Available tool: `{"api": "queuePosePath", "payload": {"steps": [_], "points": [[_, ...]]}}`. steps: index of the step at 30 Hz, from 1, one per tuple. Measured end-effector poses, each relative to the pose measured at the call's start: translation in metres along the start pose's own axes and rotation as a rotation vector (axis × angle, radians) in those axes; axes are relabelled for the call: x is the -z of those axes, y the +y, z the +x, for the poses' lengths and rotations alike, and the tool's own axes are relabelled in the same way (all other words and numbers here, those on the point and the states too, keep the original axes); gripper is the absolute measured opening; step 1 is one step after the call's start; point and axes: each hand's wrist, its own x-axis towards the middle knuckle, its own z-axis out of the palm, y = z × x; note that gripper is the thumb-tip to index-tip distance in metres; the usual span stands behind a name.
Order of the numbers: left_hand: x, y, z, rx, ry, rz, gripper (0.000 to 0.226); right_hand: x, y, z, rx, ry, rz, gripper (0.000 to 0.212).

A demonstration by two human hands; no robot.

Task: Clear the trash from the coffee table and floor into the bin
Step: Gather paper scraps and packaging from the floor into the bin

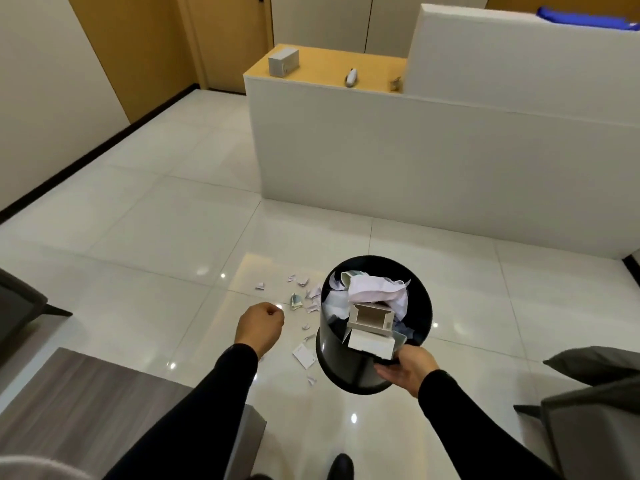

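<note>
Low white counter, yellow-topped worktop (322, 69).
- Small grey box (283, 62), upright, near the worktop's left edge.
- White handheld device (351, 77), lying at the front edge, right of centre.
- Small crumpled brownish item (396, 84), at the right end, just beside a taller white block (519, 64).
- Blue item (585, 17), blurred, on top of that block.

Ochre wall panels (138, 46), far left. Grey seat (17, 306), left edge of view. Grey cushion (595, 362), right edge.
</note>
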Motion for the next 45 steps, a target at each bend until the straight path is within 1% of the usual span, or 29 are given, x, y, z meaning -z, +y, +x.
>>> {"api": "queuePosePath", "payload": {"steps": [3,6,10,13,17,22,26,28,29,30,32,35,38,45], "points": [[-0.013,0.004,0.017,0.034,-0.020,0.007,0.023,0.004,-0.010,0.027,-0.038,0.032,0.000,0.043],[-0.024,0.012,0.040,0.061,-0.050,-0.001,0.021,0.004,-0.018,0.050,-0.069,0.066,0.023,0.044],[-0.036,0.020,0.083,0.089,-0.094,-0.016,0.019,-0.006,-0.024,0.074,-0.134,0.094,0.049,0.041],[-0.048,0.022,0.119,0.117,-0.128,-0.025,0.019,-0.017,-0.027,0.093,-0.191,0.127,0.072,0.037],[-0.070,0.008,0.174,0.178,-0.175,-0.017,0.020,-0.039,-0.025,0.130,-0.268,0.173,0.136,0.024],[-0.119,-0.029,0.256,0.221,-0.168,-0.006,0.020,-0.048,-0.004,0.217,-0.338,0.246,0.218,0.028],[-0.174,-0.064,0.320,0.220,-0.175,0.018,0.019,-0.040,0.022,0.296,-0.384,0.282,0.167,0.026],[-0.206,-0.087,0.349,0.210,-0.171,0.041,0.029,-0.033,0.041,0.342,-0.401,0.295,0.146,0.025],[-0.220,-0.098,0.361,0.205,-0.174,0.059,0.029,-0.030,0.050,0.363,-0.409,0.298,0.135,0.024],[-0.234,-0.109,0.373,0.195,-0.181,0.083,0.025,-0.026,0.060,0.385,-0.415,0.302,0.126,0.023],[-0.257,-0.133,0.390,0.196,-0.201,0.141,0.021,-0.019,0.076,0.419,-0.425,0.316,0.095,0.020],[-0.288,-0.172,0.410,0.215,-0.216,0.225,0.027,-0.008,0.098,0.464,-0.431,0.320,0.048,0.019],[-0.315,-0.203,0.420,0.247,-0.259,0.267,0.026,0.001,0.113,0.494,-0.449,0.297,0.012,0.021],[-0.363,-0.235,0.425,0.248,-0.377,0.349,0.027,0.016,0.146,0.537,-0.473,0.257,-0.003,0.017]]}}
